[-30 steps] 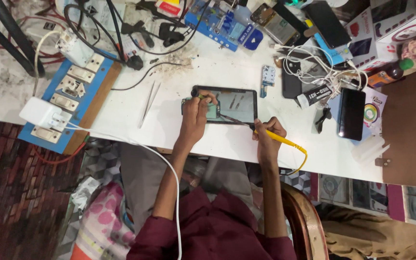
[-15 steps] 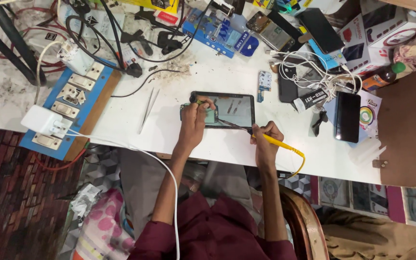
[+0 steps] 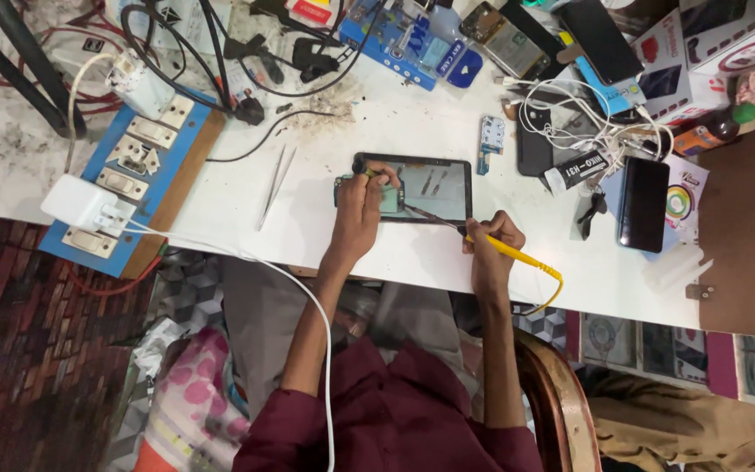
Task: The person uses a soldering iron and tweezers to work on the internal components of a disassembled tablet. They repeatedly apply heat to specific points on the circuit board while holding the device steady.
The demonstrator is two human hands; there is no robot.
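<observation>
Left hand (image 3: 362,199) pinches a small green board (image 3: 389,197) over the opened tablet (image 3: 414,188). Right hand (image 3: 491,240) grips a yellow-handled soldering iron (image 3: 502,248), tip on tablet. White tabletop (image 3: 325,227).

The person wears a dark maroon shirt (image 3: 395,419) with sleeves ending above the elbows, leaving both forearms bare. Grey trousers (image 3: 264,323) cover the legs. The left hand (image 3: 362,197) and right hand (image 3: 491,240) are bare, without rings or gloves.
</observation>
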